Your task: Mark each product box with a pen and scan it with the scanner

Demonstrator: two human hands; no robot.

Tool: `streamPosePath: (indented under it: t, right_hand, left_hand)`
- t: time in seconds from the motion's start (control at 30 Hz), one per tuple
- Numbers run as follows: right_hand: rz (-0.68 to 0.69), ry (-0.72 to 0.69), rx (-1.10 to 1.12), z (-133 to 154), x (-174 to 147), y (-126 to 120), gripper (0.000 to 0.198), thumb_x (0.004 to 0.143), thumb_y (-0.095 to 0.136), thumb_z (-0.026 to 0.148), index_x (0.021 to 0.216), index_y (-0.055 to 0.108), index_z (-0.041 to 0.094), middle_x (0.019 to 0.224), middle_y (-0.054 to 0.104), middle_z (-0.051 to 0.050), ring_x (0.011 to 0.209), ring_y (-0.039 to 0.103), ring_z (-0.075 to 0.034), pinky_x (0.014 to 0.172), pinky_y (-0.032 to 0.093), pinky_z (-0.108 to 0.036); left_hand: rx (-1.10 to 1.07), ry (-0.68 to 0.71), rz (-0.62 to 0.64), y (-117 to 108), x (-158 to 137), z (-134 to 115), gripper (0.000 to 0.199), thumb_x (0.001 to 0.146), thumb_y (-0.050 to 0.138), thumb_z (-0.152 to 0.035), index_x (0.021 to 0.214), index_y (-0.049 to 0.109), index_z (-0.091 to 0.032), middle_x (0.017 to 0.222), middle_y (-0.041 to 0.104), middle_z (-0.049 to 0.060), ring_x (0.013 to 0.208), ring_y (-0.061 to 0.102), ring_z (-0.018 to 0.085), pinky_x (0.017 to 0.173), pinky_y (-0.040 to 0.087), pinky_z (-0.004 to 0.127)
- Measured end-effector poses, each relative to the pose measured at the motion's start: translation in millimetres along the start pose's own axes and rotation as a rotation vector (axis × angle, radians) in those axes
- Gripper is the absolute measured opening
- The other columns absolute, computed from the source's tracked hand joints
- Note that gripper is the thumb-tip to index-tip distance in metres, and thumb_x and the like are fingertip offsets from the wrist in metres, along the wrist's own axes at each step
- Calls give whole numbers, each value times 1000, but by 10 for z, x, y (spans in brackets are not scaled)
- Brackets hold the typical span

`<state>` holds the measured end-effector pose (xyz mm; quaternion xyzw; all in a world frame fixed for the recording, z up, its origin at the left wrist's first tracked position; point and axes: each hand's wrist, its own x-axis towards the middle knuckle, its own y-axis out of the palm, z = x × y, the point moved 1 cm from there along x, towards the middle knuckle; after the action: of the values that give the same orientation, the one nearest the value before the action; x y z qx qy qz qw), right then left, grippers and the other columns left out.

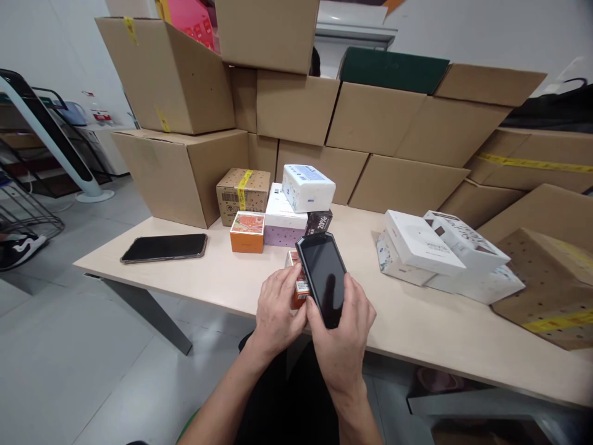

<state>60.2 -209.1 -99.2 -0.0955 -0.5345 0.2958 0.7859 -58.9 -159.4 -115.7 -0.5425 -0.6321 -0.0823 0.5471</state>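
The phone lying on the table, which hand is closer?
Left. The left hand is to the right of the lying phone; the right hand is farther right, holding another phone.

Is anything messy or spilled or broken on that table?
I see no spills, and no crack on the phone in the right hand. But on the right of the table, two white boxes sit crooked on white packs, not lined up with them, so that pile looks messy.

The pale table [417, 315] bears boxes [247, 241] and a phone [164, 248].
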Motion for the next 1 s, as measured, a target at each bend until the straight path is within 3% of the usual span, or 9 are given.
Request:
streamPosePath:
  t: [1.0]
  right_hand:
    - [19, 0, -9, -8, 10, -3, 73, 88, 64, 41, 149, 32, 15, 134, 51, -22, 125, 48, -34, 101, 42, -55]
  left_hand:
    - [-31, -38, 40, -13, -1, 4, 69, 86, 56, -17, 149, 31, -22, 132, 54, 14, 121, 53, 26, 102, 46, 44]
